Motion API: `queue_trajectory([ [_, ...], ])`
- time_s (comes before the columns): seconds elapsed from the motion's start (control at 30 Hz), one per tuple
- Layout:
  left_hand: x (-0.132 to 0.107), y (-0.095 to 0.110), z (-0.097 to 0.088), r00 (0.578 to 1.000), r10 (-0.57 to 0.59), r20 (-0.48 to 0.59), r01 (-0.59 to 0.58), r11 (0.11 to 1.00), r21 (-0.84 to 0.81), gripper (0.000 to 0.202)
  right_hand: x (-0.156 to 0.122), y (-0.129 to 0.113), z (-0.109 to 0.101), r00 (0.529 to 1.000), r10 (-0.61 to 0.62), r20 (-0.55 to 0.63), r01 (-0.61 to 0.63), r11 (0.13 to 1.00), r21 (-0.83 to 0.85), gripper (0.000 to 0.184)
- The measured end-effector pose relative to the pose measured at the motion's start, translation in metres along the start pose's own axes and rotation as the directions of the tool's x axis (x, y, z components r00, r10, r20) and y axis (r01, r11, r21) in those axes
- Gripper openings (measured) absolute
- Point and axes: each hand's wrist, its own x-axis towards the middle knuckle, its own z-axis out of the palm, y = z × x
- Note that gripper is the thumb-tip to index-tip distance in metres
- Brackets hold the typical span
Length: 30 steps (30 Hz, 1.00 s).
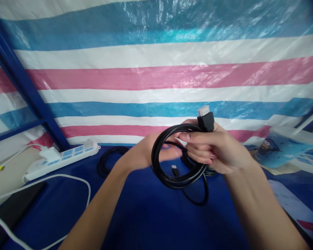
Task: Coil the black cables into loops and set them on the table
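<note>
A coiled black HDMI cable (159,163) is held up in front of me, its loops gathered into a ring. My right hand (211,147) grips the ring's upper right side, thumb in front and fingers curled behind. Just above that thumb, a plug with a silver tip (206,119) points upward. My left hand (146,149) is at the ring's left side, partly behind the loops; one digit shows blurred through the ring, and the other fingers are hidden. Below the ring hangs a loose cable loop (205,194). A second small plug (175,171) shows through the ring, lower down.
Another black cable coil (104,163) lies on the blue tabletop (146,222), left of my hands. A white power strip (67,156), a charger with white cord (50,153) and a dark flat object (18,211) are farther left. At right stands a blue cup with straw (279,146).
</note>
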Motion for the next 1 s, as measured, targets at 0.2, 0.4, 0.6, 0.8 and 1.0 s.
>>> queue_trajectory([
  [0.2, 0.001, -0.003, -0.002, 0.989, -0.092, -0.114, 0.109, 0.983, 0.151, 0.018, -0.006, -0.009, -0.007, 0.999, -0.036, -0.034, 0.034, 0.997, -0.064, 0.015],
  [0.4, -0.001, -0.004, -0.048, 0.733, -0.328, -0.596, -0.018, 0.866, -0.499, 0.038, -0.019, -0.027, -0.027, 0.956, -0.17, -0.238, 0.124, 0.973, -0.197, 0.015],
  [0.6, -0.008, 0.016, -0.06, 0.808, -0.338, -0.482, -0.087, 0.741, -0.666, 0.04, -0.012, -0.019, -0.041, 0.984, -0.018, -0.176, -0.109, 0.721, -0.684, 0.023],
  [0.8, -0.008, 0.028, -0.037, 0.872, -0.379, -0.311, 0.219, 0.869, -0.444, 0.035, 0.001, -0.007, -0.024, 0.992, -0.078, -0.103, -0.038, 0.589, -0.807, 0.02],
  [1.0, -0.003, 0.022, -0.002, 0.944, -0.095, -0.317, 0.139, 0.983, 0.12, 0.019, 0.003, -0.004, -0.006, 0.994, -0.105, 0.003, 0.068, 0.618, -0.784, 0.01],
])
